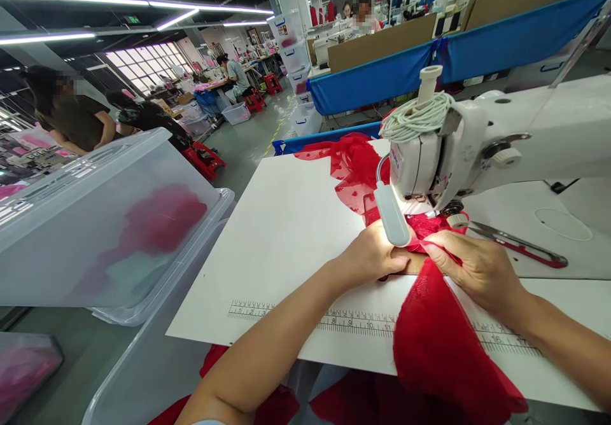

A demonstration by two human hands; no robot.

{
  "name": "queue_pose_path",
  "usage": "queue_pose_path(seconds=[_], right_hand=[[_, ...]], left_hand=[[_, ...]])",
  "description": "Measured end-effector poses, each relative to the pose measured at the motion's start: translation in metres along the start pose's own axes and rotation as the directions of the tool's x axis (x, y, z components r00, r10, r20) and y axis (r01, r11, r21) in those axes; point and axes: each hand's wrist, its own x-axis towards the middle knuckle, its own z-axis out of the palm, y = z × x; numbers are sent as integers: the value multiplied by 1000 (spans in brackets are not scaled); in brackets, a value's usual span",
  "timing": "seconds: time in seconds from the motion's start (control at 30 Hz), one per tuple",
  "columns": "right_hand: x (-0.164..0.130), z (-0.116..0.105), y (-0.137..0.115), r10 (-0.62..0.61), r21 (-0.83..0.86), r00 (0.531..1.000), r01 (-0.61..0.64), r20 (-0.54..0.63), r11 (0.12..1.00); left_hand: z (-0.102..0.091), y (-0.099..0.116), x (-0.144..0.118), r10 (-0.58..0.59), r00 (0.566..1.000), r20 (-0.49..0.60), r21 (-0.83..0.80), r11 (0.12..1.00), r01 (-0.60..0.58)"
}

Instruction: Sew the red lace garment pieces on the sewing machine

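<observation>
A white sewing machine stands over the table, its lamp lighting the area round the needle. Red fabric runs from under the machine head, between my hands and down over the front edge. My right hand pinches the red fabric just right of the needle area. My left hand lies at the left of the needle, beside the lamp, its fingertips partly hidden by the lamp; I cannot make out its grip. Thread snips with red handles lie to the right of my right hand.
More sheer red fabric lies behind the machine head. A printed ruler runs along the front of the white table. At the left, a translucent plastic bin stands close to the table. Several people sit at other stations behind.
</observation>
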Motion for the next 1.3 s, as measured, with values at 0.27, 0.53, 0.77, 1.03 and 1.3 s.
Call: queue_pose_path(seconds=[0.27,0.53,0.77,1.03,1.3], right_hand=[[-4,3,-2,40,11,999,-40,-15,999],[-3,2,-2,45,45,999,-45,1,998],[-9,4,6,-15,132,998,6,63,991],[-19,6,13,-139,-154,977,164,162,974],[-19,4,9,-49,-151,979,80,197,985]], left_hand=[[19,1,-2,-118,990,-79,-163,981,104],[18,1,-3,-64,994,-86,-55,997,60],[11,2,-10,57,997,-54,165,985,-48],[18,0,-17,201,978,-51,431,888,-160],[2,23,-28,163,986,37,427,889,-163]])
